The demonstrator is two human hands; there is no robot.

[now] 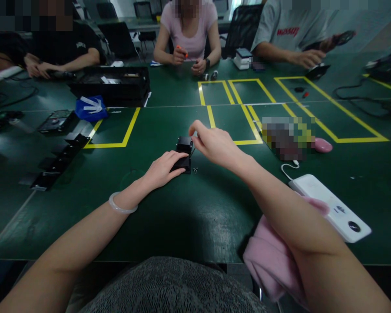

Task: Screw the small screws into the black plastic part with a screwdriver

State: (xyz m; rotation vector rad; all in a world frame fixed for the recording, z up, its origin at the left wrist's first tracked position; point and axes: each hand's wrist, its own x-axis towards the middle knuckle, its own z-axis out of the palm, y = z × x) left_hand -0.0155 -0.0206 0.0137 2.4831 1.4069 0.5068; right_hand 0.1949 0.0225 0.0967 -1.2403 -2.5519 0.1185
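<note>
A small black device part [183,163] with a raised block lies on the green table in front of me. My left hand [164,168] grips it from the left, thumb at its near edge and fingers across its top. At the upper right side of the part, my right hand [211,141] is closed in a pinch. A thin dark rod [192,152] shows just below those fingertips; its kind is too small to make out. Several small screws [195,170] lie on the table just right of the part.
More black parts [60,161] stand in a row at left, beside a blue bundle [90,108] and a black bin [117,84]. At right are a white power bank [330,206], a pink oval object [323,145] and pink cloth [270,256]. Co-workers sit opposite.
</note>
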